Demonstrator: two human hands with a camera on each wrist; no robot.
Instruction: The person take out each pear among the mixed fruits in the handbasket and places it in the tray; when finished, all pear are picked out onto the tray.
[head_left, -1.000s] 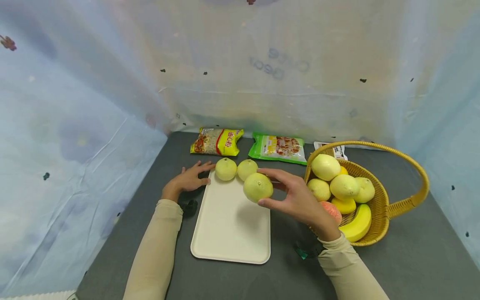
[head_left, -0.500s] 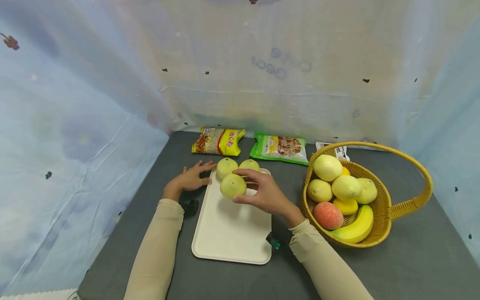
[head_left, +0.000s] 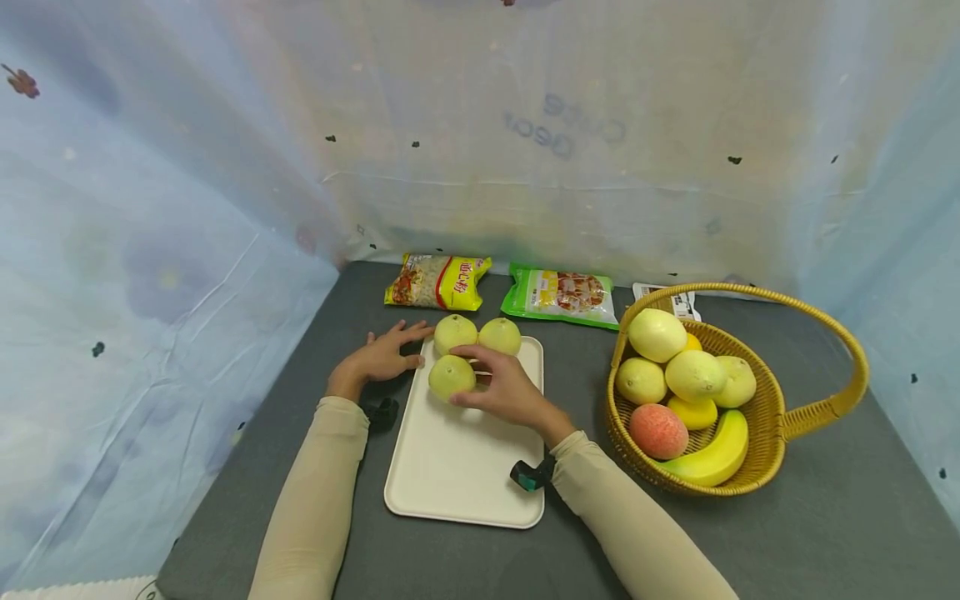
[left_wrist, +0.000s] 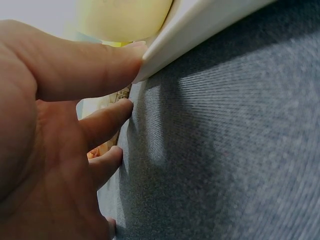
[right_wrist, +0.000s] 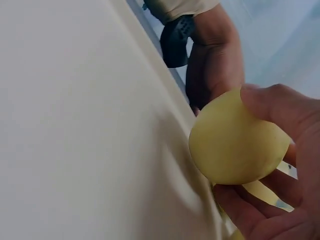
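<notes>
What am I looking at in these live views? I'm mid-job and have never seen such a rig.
No machine: just someone's left hand and right hand, both bare. The wide picture is taken from the person's head, looking forward and down; each close one is taken from a wrist.

On the dark table lies a white tray with two yellow-green fruits at its far end. The right hand holds a third fruit low over it; whether it touches is unclear. The left hand rests at the tray's far left corner.

To the right stands a fruit basket. Behind the tray lie a yellow packet and a green packet.
</notes>
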